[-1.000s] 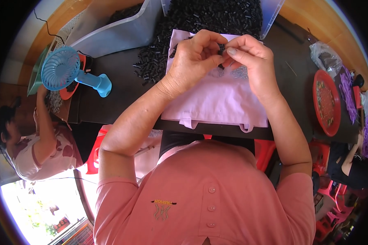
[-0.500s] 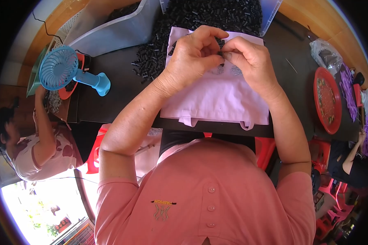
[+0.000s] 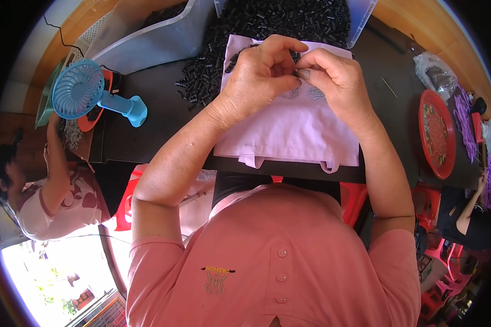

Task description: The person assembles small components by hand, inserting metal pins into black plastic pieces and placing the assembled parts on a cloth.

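Above a lilac cloth bag [image 3: 289, 131] laid flat on the table, my two hands meet fingertip to fingertip. My left hand [image 3: 262, 71] is closed, its thumb and forefinger bent round a small black piece mostly hidden by the fingers. Thumb and forefinger of my right hand [image 3: 338, 79] pinch at the same spot. Just below the fingers, small silvery-grey bits [image 3: 317, 94] lie on the bag in little groups. Short black tube-like pieces [image 3: 202, 79] are heaped beyond the bag and spill along its left side; some rest on its far left corner.
A translucent plastic bin [image 3: 147, 46] stands at the far left, near a light-blue fan [image 3: 79, 90]. To the right are a red tray [image 3: 436, 133] of small bits, a clear plastic bag [image 3: 435, 73], purple cords [image 3: 463, 122] and a thin metal pin [image 3: 389, 86]. Other people sit at both sides.
Both hands stay almost in place, with slight finger shifts. A dark end that showed below my left thumb is now out of sight.
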The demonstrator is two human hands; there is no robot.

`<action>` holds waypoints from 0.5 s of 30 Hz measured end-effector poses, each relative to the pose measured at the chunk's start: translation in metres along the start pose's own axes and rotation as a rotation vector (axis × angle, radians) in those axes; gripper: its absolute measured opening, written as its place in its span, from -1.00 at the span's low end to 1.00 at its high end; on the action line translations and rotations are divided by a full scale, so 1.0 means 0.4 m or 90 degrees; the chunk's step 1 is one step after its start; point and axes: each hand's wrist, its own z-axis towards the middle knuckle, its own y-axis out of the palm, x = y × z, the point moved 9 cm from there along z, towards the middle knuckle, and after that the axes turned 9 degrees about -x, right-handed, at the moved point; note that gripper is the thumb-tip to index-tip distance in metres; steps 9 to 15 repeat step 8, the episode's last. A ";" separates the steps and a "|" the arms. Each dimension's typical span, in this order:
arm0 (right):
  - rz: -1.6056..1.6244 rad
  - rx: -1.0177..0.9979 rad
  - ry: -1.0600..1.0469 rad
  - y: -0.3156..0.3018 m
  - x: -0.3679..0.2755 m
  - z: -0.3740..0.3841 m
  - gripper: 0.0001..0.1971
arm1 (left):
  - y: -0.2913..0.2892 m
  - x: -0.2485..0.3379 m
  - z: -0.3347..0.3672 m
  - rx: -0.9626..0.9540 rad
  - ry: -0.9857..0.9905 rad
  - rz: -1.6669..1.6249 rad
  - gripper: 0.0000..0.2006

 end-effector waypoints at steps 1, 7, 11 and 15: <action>0.001 -0.009 0.002 0.003 0.000 0.000 -0.92 | -0.001 0.002 -0.001 0.000 0.000 0.000 -0.51; -0.012 -0.004 -0.043 0.012 -0.018 -0.001 -0.84 | -0.039 -0.019 -0.001 0.032 -0.131 -0.073 -0.49; -0.012 -0.005 -0.043 0.012 -0.019 -0.001 -0.84 | -0.045 -0.020 -0.002 0.036 -0.135 -0.080 -0.48; -0.012 -0.005 -0.043 0.012 -0.019 -0.001 -0.84 | -0.045 -0.020 -0.002 0.036 -0.135 -0.080 -0.48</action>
